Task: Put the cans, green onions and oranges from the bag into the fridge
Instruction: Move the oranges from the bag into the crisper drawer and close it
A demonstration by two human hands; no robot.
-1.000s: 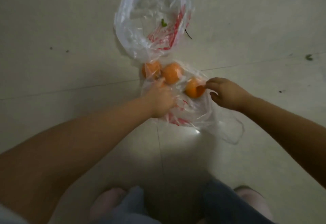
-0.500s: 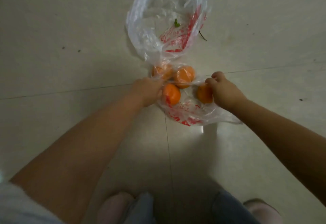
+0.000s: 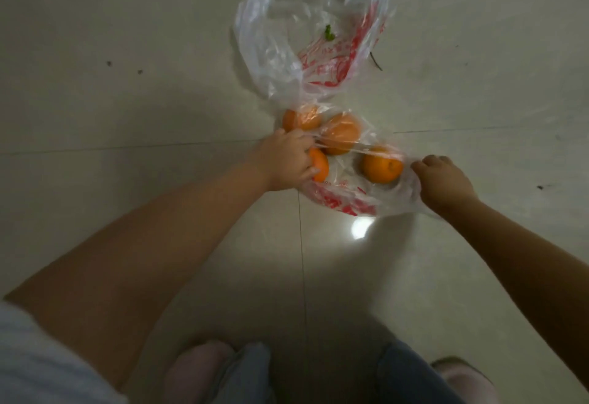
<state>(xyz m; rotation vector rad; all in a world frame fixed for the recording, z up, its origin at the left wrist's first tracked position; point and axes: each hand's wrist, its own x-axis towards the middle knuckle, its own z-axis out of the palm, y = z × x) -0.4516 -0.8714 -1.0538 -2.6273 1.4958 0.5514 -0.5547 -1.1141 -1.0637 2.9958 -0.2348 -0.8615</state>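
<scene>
A clear plastic bag (image 3: 344,203) with red print lies on the floor holding several oranges. My left hand (image 3: 287,158) grips the bag's left edge, its fingers against one orange (image 3: 320,164). My right hand (image 3: 441,180) is closed on the bag's right edge, next to another orange (image 3: 381,166). The bag's mouth is stretched wide between the two hands. Two more oranges (image 3: 341,134) (image 3: 301,118) lie under the film further back. No cans or green onions are in sight.
A second clear bag (image 3: 274,37) with red print lies open further away, holding only a green scrap (image 3: 329,33). The floor is pale tile (image 3: 127,101) with small dark specks. My slippered feet (image 3: 197,368) stand at the bottom of the view.
My hands have drawn apart, the right one shifting rightward, so the bag's mouth is pulled wider and the oranges show more clearly.
</scene>
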